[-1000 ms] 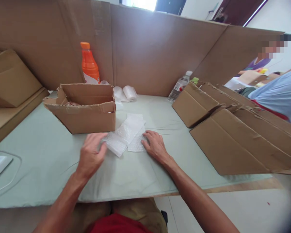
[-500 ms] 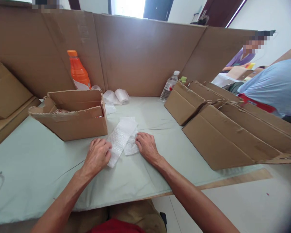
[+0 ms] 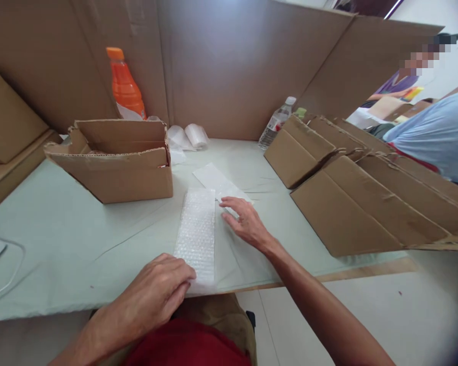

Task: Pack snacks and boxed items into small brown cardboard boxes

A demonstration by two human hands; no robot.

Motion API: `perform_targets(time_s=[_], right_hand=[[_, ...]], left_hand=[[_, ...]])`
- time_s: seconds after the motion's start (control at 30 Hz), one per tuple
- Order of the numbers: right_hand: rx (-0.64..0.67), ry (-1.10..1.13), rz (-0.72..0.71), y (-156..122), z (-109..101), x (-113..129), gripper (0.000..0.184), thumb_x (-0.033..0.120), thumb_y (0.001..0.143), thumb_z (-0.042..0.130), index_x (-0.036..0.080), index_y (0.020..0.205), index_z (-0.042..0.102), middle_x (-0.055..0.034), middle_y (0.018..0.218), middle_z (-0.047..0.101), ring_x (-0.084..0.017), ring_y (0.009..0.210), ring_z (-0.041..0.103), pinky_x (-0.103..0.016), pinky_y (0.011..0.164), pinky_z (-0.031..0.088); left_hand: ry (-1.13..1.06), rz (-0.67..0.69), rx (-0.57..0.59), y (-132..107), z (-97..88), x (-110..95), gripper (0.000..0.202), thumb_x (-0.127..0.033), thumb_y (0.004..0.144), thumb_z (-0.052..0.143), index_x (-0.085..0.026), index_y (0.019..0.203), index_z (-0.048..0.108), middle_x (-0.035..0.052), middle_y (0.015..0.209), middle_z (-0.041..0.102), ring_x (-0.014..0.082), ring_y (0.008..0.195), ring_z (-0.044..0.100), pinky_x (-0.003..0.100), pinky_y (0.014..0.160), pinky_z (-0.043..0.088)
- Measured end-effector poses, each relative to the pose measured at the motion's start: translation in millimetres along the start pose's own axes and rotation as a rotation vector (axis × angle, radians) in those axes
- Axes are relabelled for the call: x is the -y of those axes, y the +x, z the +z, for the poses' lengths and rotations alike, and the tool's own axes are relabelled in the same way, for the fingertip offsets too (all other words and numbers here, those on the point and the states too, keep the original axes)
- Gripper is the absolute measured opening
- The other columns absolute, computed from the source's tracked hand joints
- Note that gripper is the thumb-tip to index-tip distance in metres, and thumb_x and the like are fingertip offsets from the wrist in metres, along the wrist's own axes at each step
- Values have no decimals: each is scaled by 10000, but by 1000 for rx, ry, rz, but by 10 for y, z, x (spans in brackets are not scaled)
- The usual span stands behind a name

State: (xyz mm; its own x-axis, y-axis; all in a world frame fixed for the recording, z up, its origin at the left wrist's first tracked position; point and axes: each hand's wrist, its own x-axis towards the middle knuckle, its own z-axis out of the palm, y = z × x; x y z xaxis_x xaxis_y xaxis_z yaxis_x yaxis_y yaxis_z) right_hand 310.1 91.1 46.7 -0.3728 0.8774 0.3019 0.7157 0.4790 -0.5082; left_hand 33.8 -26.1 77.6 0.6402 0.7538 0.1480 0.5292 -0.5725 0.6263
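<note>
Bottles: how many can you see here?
2 plainly: an orange bottle behind the open box at left, and a clear bottle by the boxes at right. A green top there may be another, mostly hidden.

Drew the strip of bubble wrap [image 3: 196,231] from a slant to nearly straight, down to the near edge of the table [image 3: 133,239], with the left hand [image 3: 162,290] now at its near end. Parted it from the other piece [image 3: 221,181], formerly overlapping, now sloped the opposite way. Opened the right hand [image 3: 242,218] from a curl, spreading thumb from fingers.
</note>
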Motion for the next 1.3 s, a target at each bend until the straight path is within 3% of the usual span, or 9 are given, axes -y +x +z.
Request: perform_targets(time_s=[0.1,0.2,0.4,0.57,0.67,0.8,1.0,1.17,1.3], right_hand=[[47,285,7,-188,80,280,214,288,935,583,266,1123,683,-48,1280,702,-243,1212,641,-445,1016,500],[-27,400,74,-333,85,427,197,274,953,570,256,1117,679,-49,1216,728,-218,1164,668,-397,997,521],[-208,194,-82,-683,188,583,215,173,940,572,247,1130,643,-79,1202,723,-229,1132,667,-424,969,492],[-35,84,-188,-903,364,699,333,250,883,643,239,1215,614,-122,1299,668,-276,1182,624,-464,967,475],[65,20,-191,-929,454,708,384,289,870,676,223,1244,619,-139,1352,638,-301,1216,590,-488,988,459],[75,-25,-200,-880,504,700,234,191,940,603,223,1161,672,-105,1294,689,-279,1192,607,-465,969,471],[39,179,-158,-778,480,752,195,174,997,533,211,1114,685,-52,1028,770,-198,938,687,-369,834,526],[-86,171,-78,-804,408,784,238,233,992,552,223,1216,630,-81,1135,738,-215,1039,680,-374,871,533],[-120,-9,-195,-842,394,776,291,239,951,598,234,1242,609,-116,1233,692,-264,1111,642,-437,901,499]], left_hand=[[30,-53,79,125,10,106,198,-119,925,467,-223,926,635,-1,859,710,189,807,649,326,772,473],[104,-106,98,306,-44,237,206,-135,918,472,-212,934,663,28,910,728,218,864,670,359,821,494],[180,-142,78,669,2,444,272,-133,886,514,-195,1073,701,81,1090,750,264,1036,686,403,915,526],[198,-131,43,775,169,593,350,-113,859,557,-182,1180,679,90,1118,738,267,1063,674,429,957,528],[198,-109,-66,712,153,634,378,-133,858,582,-186,1226,648,107,1199,690,274,1136,634,455,1004,509],[88,-148,-303,407,43,551,379,-234,908,574,-175,1281,597,138,1342,607,277,1244,576,463,1056,478],[4,-131,-223,-63,199,340,383,-205,898,578,-200,1279,608,85,1156,724,236,1077,648,414,974,510],[-119,-370,-289,-44,343,371,370,-221,928,518,-181,1284,612,77,1166,738,206,1003,691,335,857,563],[-97,-403,-315,50,360,450,407,-220,923,512,-179,1323,574,81,1178,710,187,932,690,325,828,570]])
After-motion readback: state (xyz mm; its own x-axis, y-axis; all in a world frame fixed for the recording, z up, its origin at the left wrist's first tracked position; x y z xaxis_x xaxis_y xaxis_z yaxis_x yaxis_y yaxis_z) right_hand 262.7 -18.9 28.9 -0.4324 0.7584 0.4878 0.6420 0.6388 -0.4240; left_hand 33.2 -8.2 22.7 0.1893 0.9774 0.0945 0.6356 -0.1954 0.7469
